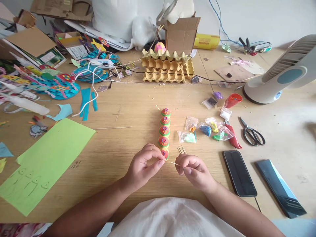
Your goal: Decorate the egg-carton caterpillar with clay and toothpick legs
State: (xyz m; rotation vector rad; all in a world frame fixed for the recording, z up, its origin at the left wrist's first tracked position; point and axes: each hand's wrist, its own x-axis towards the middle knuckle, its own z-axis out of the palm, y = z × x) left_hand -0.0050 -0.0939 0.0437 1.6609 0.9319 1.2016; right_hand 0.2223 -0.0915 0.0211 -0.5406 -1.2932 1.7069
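A row of egg-carton cups, capped in red and green clay with small purple and yellow details, stretches away from me in the middle of the table. At its far end two thin sticks with small tips poke outward. My left hand is beside the nearest cup, thumb and forefinger pinched; anything between them is too small to make out. Pinched in my right hand is a toothpick, its point toward my left fingertips. Several more toothpicks lie just beyond my right hand.
Small clay bags, black scissors and a phone lie right. A white fan stands farther back. Green paper covers the left side; egg cartons and paper crafts sit at the back.
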